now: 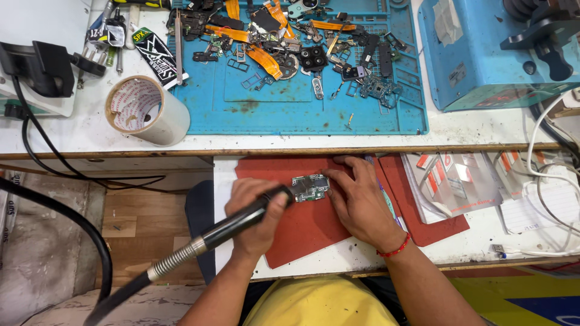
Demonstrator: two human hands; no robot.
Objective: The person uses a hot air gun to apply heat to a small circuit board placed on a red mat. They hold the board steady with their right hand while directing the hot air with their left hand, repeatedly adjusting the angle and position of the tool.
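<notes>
My left hand [257, 212] grips a black wand-shaped tool [232, 224] with a ribbed metal collar and thick black hose; its tip rests against the left end of a small green circuit board [310, 188]. My right hand [360, 202] lies flat beside the board, fingers pressing its right edge and top, holding it on a red mat [302, 232]. A red thread band circles the right wrist.
A blue work mat [314, 108] on the upper bench carries several phone parts, flex cables and camera modules. A roll of tape [145, 110] and a black plug [42, 66] sit at left, a blue machine [483, 54] at right, white cables and film sheets [465, 181] nearby.
</notes>
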